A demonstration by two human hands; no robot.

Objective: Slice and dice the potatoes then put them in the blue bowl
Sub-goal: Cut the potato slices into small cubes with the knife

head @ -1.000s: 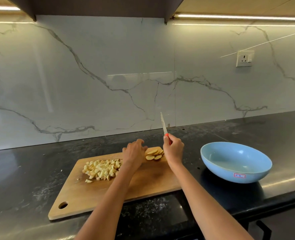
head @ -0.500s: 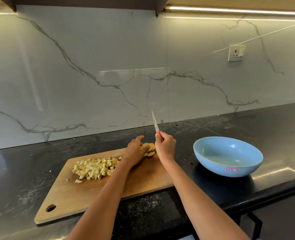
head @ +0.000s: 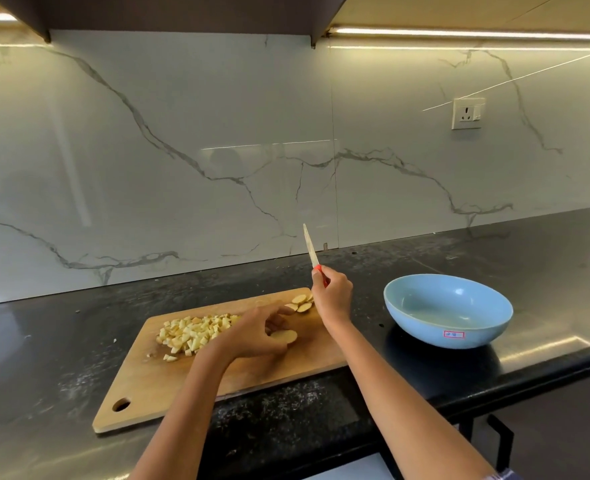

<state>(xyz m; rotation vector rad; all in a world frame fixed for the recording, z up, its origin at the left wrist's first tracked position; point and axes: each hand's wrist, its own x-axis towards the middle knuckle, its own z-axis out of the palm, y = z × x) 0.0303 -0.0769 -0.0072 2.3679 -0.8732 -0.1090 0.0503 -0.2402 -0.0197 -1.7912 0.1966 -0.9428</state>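
A wooden cutting board [head: 168, 382] lies on the black counter. A heap of diced potato [head: 193, 332] sits on its far left part. Several round potato slices [head: 302, 303] lie at its far right corner. My left hand [head: 257, 332] is over the board's middle and pinches a potato slice [head: 284, 336]. My right hand [head: 333, 296] grips a knife [head: 310, 245] by its red handle, blade pointing up, above the board's right edge. The empty blue bowl [head: 447, 315] stands to the right of the board.
The black counter [head: 546, 271] runs along a marble wall and its front edge is close to me. A wall socket [head: 467, 113] sits high on the right. A few potato crumbs lie left of the board.
My left hand has drawn one slice from the pile at the board's far right corner toward the middle of the board. The right hand holds the knife upright as before.
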